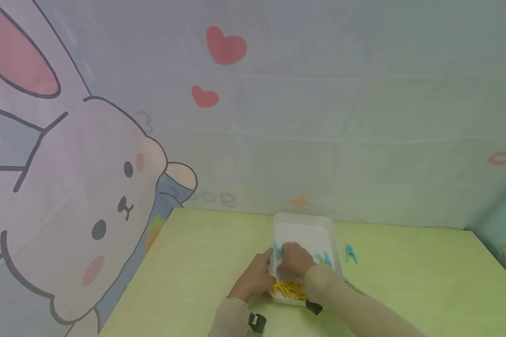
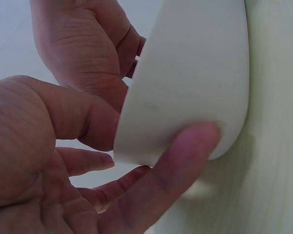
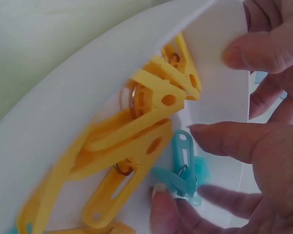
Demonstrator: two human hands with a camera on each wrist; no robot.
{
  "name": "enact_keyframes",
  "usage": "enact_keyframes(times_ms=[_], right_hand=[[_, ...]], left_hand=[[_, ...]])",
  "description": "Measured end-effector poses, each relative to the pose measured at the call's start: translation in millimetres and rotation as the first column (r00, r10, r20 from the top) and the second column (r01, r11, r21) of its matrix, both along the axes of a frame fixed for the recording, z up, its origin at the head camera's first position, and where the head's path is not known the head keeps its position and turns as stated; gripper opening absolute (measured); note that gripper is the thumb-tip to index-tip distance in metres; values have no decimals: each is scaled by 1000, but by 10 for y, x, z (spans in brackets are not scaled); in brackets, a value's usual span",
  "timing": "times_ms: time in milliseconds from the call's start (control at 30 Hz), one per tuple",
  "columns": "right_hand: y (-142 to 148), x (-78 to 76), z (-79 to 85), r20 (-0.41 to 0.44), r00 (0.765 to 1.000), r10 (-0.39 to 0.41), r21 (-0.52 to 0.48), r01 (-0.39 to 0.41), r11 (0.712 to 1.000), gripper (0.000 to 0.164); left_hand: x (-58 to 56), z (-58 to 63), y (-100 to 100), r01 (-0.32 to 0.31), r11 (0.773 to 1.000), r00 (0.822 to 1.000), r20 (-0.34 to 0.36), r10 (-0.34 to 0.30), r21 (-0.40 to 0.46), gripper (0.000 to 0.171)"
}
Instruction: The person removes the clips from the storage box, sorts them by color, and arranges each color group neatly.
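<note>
In the right wrist view, a teal clip (image 3: 177, 156) is lying right of centre in the white tray (image 1: 305, 230), its longer arm running roughly top to bottom of the frame and a second arm slanting toward the left. The right hand (image 1: 295, 260) is curving in from the right: its thumb (image 3: 227, 138) is sitting just beside the clip's top end, and a fingertip is meeting its lower left. Those fingers are standing partly apart around the clip; whether they are already pinching it, I cannot tell. The right hand is the nearer one to it.

The left hand (image 1: 256, 276) is gripping the tray's wall at the left of the head view, with fingers on both sides of the rim. That wall is standing close to the clip, so sideways room is looking tight there. Yellow clips (image 3: 124, 156) are crowding the other side, filling the tray's lower end in the head view. Bare tray floor is showing toward the upper end, seemingly the easier way out. More teal clips (image 1: 326, 259) are lying by the tray's right wall, and a lone teal clip (image 1: 350, 251) is resting on the bench (image 1: 413, 276) farther right.
</note>
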State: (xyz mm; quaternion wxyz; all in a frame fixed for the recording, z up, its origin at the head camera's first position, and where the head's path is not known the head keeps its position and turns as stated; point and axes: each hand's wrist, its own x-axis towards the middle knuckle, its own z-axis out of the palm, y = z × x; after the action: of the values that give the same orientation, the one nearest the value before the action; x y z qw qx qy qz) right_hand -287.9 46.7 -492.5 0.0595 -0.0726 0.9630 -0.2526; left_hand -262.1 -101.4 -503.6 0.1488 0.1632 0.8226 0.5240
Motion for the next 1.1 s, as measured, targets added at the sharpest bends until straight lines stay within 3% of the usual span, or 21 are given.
enact_keyframes(times_ms=[233, 467, 700, 867, 1100], right_hand=[[-13, 64, 43, 80, 994, -80, 64, 75, 995, 35], [79, 25, 35, 112, 991, -73, 32, 70, 997, 26], [239, 91, 261, 181, 979, -98, -148, 126, 981, 50], [401, 104, 373, 213, 971, -110, -274, 167, 947, 55], [678, 66, 402, 220, 968, -122, -370, 198, 908, 57]], left_hand=[[16, 22, 15, -12, 1000, 1000, -12, 12, -25, 85], [30, 49, 23, -36, 999, 999, -6, 36, -39, 86], [62, 63, 28, -51, 997, 999, -2, 51, -49, 83], [81, 57, 31, -69, 995, 998, -10, 69, -76, 84], [89, 59, 43, -95, 988, 995, -45, 90, -124, 84]])
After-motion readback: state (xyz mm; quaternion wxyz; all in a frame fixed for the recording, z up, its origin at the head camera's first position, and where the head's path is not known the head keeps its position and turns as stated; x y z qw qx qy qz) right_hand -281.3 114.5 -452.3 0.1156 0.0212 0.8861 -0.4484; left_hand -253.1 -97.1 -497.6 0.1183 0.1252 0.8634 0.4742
